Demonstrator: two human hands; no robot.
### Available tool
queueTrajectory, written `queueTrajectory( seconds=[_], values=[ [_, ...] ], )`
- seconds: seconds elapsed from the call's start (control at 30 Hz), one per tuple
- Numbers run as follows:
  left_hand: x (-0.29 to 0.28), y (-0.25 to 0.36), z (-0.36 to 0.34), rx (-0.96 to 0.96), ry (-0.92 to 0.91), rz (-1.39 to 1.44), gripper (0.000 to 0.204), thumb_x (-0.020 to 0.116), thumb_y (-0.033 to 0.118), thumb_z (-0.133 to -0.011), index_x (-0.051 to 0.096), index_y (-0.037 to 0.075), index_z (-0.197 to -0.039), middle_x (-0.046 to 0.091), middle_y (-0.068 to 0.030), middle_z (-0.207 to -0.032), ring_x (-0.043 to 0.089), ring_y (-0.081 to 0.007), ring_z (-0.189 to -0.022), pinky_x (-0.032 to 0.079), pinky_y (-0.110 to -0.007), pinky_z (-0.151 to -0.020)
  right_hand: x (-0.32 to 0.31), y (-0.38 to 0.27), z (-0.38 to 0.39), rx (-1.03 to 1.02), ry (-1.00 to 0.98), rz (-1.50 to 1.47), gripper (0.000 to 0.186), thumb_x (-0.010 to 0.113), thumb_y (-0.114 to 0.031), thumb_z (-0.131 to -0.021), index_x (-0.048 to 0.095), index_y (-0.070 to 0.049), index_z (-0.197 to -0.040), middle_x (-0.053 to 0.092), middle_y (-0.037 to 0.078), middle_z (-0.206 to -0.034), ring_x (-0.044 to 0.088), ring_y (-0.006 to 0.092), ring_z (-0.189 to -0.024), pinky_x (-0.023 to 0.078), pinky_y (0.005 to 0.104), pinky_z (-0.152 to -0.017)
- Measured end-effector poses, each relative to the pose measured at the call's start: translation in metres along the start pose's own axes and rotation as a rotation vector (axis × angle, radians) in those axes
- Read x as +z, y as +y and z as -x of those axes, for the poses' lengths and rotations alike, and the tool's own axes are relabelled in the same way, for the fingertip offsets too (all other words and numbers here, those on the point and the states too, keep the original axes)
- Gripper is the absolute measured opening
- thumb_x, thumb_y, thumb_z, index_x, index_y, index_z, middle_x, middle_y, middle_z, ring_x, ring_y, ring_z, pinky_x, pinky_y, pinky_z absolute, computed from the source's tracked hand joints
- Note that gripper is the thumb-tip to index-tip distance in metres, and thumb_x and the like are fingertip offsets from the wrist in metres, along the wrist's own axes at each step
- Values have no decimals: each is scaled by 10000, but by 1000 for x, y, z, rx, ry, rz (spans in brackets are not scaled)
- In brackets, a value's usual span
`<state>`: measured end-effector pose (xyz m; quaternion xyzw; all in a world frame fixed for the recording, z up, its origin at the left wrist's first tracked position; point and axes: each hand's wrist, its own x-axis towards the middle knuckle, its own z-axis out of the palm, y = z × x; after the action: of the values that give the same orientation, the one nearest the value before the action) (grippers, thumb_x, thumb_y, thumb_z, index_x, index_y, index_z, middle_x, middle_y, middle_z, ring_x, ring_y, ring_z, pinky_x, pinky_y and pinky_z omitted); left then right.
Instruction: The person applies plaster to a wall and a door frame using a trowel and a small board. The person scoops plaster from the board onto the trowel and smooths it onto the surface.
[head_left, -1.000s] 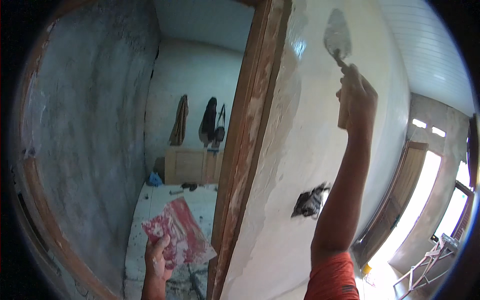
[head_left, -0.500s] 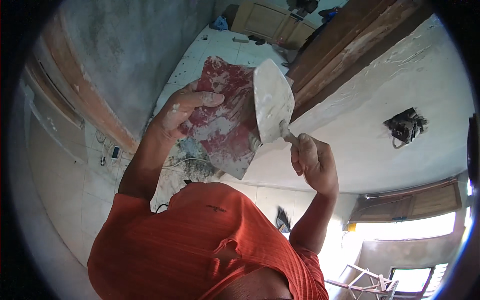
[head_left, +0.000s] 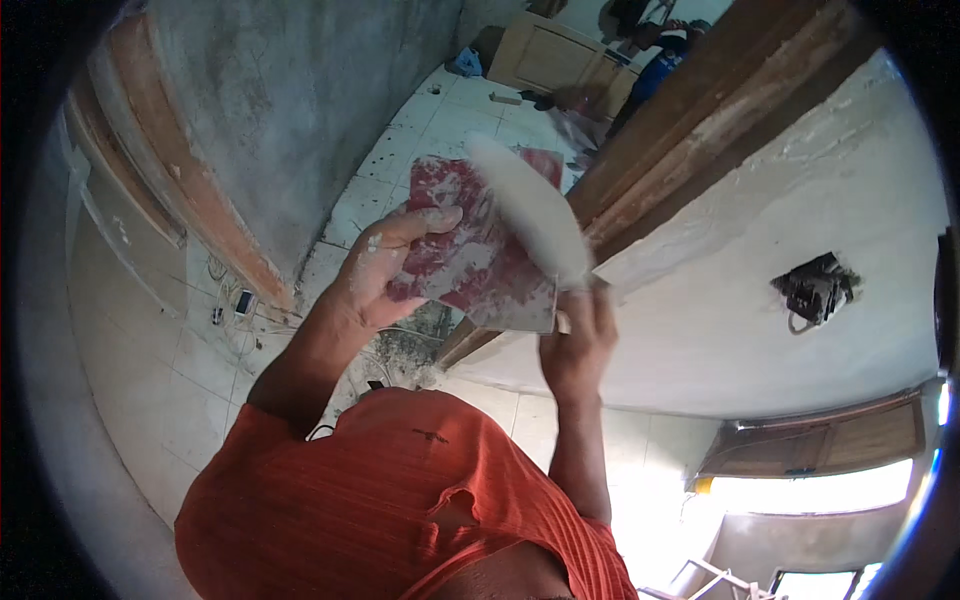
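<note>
While the person in the ribbed orange shirt (head_left: 400, 490) is standing close to the wall, the left hand (head_left: 385, 270) is gripping a flat, roughly square plaster hawk (head_left: 470, 255), thumb laid across its upper face and fingers curled beneath. Its red surface is showing through in patches, mottled and crusted with pale dried plaster. The right hand (head_left: 578, 345) is closing in a fist around the handle of a trowel (head_left: 530, 210), whose broad, rounded blade is smeared white and blurring slightly as it is lying across the hawk's right edge, touching it. Both hands are dusted with chalky residue.

Beside them the freshly skimmed white wall (head_left: 760, 330) is looking smooth and matte, with a dark, ragged electrical box opening (head_left: 815, 288) cut into it. A rough wooden door frame (head_left: 690, 130) is running diagonally just behind the trowel, plaster flecked along its grain. Grey, unfinished cement render (head_left: 290, 100) is covering the far wall, above pale floor tiles (head_left: 400, 150).
</note>
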<state>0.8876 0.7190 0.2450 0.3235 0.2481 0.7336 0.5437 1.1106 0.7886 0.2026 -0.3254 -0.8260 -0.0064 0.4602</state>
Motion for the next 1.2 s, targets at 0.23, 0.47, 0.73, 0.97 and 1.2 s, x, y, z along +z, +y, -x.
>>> queueTrajectory(
  seconds=[0.23, 0.47, 0.73, 0.97, 1.2],
  values=[
    [-37, -5, 5, -8, 127, 51, 252, 671, 139, -939, 681, 44, -1172, 734, -104, -1120, 714, -230, -1043, 583, -400, -929, -23, 23, 47, -24, -118, -34, 202, 802, -37, -753, 676, -78, -907, 665, 128, -1017, 664, 311, -837, 543, 425, -692],
    [-23, 46, -8, 123, 183, 101, 310, 670, 125, -949, 644, 36, -1244, 719, -78, -1154, 708, -205, -1035, 577, -391, -917, -51, 43, 74, 13, -33, 68, 234, 800, -5, -807, 691, -32, -1012, 663, 151, -1037, 643, 334, -851, 531, 438, -721],
    [12, 37, 9, 231, -44, -440, 356, 668, 120, -975, 610, 7, -1307, 677, -13, -1117, 628, -74, -957, 524, -281, -825, -70, 35, 21, -161, 38, 225, 398, 777, 18, -703, 698, -97, -1076, 656, 87, -1039, 643, 286, -901, 507, 416, -765],
    [8, 30, 13, -20, -295, -439, 355, 671, 120, -987, 609, 13, -1319, 687, -18, -1101, 632, -78, -926, 519, -263, -775, -142, 27, -29, -239, 294, 355, 438, 809, 11, -676, 708, -97, -1089, 648, 96, -1052, 653, 291, -919, 525, 405, -789],
    [-11, 16, 28, -82, -253, -300, 326, 678, 76, -974, 626, 12, -1289, 693, -47, -1142, 649, -135, -1023, 512, -344, -895, -248, -18, -136, 48, 542, -264, 621, 581, -433, -1016, 570, 121, -1296, 549, 11, -710, 510, 91, -504, 524, 262, -599]
  ],
)
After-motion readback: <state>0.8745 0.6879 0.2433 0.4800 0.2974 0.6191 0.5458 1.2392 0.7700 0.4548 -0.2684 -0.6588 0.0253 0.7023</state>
